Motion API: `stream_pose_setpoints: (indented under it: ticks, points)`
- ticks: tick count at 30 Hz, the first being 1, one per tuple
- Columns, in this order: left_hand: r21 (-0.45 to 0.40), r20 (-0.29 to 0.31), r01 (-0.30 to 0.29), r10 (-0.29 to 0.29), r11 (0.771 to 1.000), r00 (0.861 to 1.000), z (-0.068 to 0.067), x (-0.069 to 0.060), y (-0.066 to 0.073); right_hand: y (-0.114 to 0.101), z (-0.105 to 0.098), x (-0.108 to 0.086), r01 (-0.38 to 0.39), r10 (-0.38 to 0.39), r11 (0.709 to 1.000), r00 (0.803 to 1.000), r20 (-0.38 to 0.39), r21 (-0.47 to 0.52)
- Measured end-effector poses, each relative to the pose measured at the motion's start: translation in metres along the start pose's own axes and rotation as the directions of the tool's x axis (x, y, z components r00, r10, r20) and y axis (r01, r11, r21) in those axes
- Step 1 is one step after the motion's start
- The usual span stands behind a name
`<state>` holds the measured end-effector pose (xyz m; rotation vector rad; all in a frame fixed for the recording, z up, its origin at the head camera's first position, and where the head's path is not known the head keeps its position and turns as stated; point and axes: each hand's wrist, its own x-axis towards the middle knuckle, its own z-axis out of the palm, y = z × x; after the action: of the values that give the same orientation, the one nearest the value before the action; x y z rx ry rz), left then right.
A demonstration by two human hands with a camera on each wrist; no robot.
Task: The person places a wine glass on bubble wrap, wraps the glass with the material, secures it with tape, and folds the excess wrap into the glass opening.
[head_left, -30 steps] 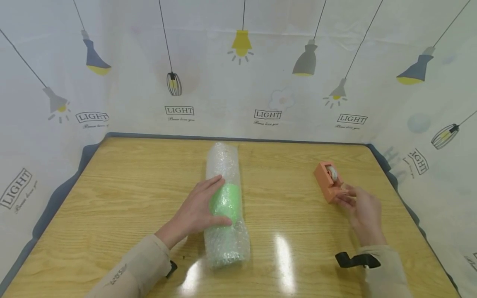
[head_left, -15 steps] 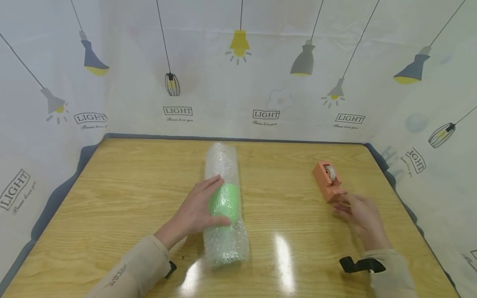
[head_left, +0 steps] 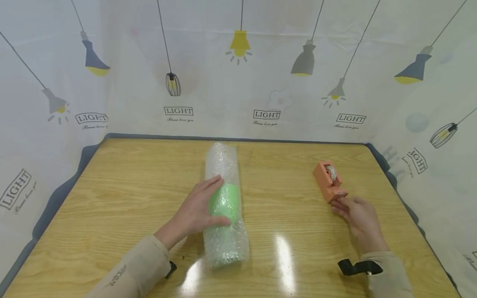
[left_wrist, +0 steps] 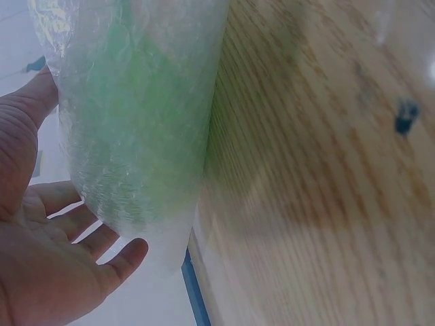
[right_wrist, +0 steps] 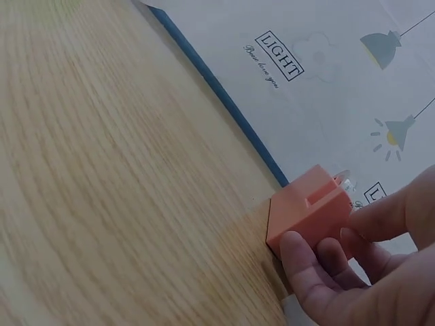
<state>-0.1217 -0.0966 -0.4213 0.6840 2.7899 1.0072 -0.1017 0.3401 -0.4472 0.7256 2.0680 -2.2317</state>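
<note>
A cylinder-shaped package in bubble wrap lies lengthwise on the table, with a bright green band showing through the wrap. My left hand rests on its left side, thumb and fingers spread. In the left wrist view, those fingers lie loosely along the wrapped package. On the right stands an orange tape dispenser with a small roll of tape inside. My right hand pinches its near, cutter end. In the right wrist view, bent fingers touch the dispenser; any tape between them is hidden.
The wooden table carries both things, well apart from each other. A pale cloth printed with lamps hangs behind the table and at both sides. A black strap circles the right sleeve.
My right hand drew back slightly toward me from the dispenser's cutter end, then came up against its front again. The left hand and the wrapped package stay put.
</note>
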Motion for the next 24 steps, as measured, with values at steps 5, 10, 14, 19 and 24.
stream_pose_setpoints:
  ticks: [5,10,14,19,24]
  points:
    - [0.006,0.002,0.002,-0.002,1.000,1.000,-0.0004,0.0000,0.0000,0.0046,0.0024,0.0027,0.039,-0.043,0.992,0.998,-0.034,-0.121]
    - [0.001,0.001,0.004,-0.004,1.000,1.000,-0.0004,-0.0003,-0.0007,0.0080,0.0041,0.0065,0.049,-0.064,0.979,0.995,-0.073,-0.200]
    - [0.003,0.002,0.005,-0.005,1.000,1.000,0.0001,-0.0004,-0.0015,0.0094,0.0048,0.0075,0.062,-0.084,0.965,0.994,-0.076,-0.256]
    - [0.006,0.003,0.010,-0.010,1.000,1.000,0.0009,0.0003,-0.0023,0.0089,0.0024,0.0068,0.088,-0.101,0.956,0.994,-0.031,-0.280]
    - [0.014,0.000,0.002,-0.002,1.000,1.000,0.0017,0.0010,-0.0032,0.0067,-0.0023,0.0067,0.108,-0.106,0.950,0.994,0.022,-0.293]
